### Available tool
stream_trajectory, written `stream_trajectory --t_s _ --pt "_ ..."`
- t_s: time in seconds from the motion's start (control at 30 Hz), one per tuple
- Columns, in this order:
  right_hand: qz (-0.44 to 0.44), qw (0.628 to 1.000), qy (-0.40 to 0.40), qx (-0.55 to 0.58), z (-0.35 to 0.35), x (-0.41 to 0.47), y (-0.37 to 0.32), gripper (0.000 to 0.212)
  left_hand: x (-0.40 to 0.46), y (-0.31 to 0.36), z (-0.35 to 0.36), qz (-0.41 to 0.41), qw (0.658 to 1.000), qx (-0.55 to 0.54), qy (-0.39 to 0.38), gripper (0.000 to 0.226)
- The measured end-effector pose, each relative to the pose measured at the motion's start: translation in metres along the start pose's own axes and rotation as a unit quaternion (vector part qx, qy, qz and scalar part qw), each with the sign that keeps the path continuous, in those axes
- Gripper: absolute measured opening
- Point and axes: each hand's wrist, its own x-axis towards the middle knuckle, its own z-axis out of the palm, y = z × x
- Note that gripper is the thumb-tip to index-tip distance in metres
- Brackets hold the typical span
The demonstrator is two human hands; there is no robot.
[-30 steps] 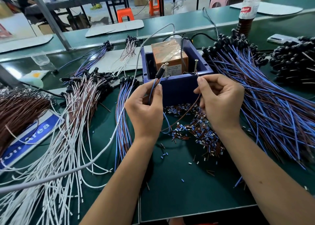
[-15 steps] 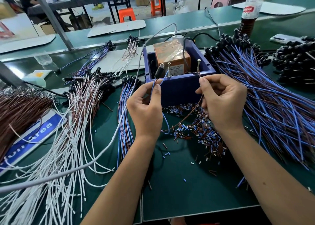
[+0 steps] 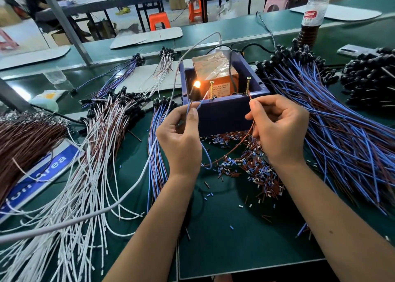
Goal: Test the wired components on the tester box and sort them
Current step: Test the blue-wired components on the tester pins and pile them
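Left hand: the left hand (image 3: 181, 140) pinches the blue wire (image 3: 193, 108) of a wired component between thumb and forefinger, just in front of the tester box's front wall.
Right hand: the right hand (image 3: 277, 130) pinches the brown wire (image 3: 239, 145) of the same component, its bare end raised to the base of the right screw (image 3: 248, 85).
Component: its small lamp (image 3: 197, 84) glows orange above the left hand, inside the box near the front left corner; the blue wire's tip reaches toward the left screw (image 3: 211, 89), contact too fine to tell.
Tester box: the blue tester box (image 3: 222, 115) sits at the middle of the desk (image 3: 235, 239), open on top, with an orange block (image 3: 213, 68) inside and 2 upright screws on its front rim.
Right edge: a large fan of blue and brown wired components (image 3: 333, 132) lies to the right of the box, black caps toward the far edge.
Left side: bundles of blue, brown and white wired parts (image 3: 102, 142) spread toward the near left corner.
Scraps: cut bits of insulation (image 3: 252, 168) are strewn under and between the hands.
Far right: a bottle (image 3: 314, 14) stands by the far edge.
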Motion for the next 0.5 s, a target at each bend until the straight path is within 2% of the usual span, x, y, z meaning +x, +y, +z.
stream_trajectory --t_s 0.13,0.27,0.4,0.5 --pt "0.031 0.999 0.017 0.041 -0.002 0.000 -0.003 0.012 -0.005 0.011 0.004 0.029 0.999 0.009 0.022 0.020" --pt "0.046 0.998 0.032 0.042 -0.014 0.002 -0.009 0.011 -0.016 0.026 0.022 0.056 0.998 0.037 -0.001 0.020" --pt "0.069 0.995 0.074 0.009 -0.051 0.020 -0.015 0.014 -0.017 0.044 0.059 0.026 0.996 0.060 -0.061 0.018" --pt "0.119 0.983 0.139 -0.012 -0.098 0.041 -0.018 0.012 -0.016 0.056 0.094 -0.005 0.994 0.059 -0.086 0.019"
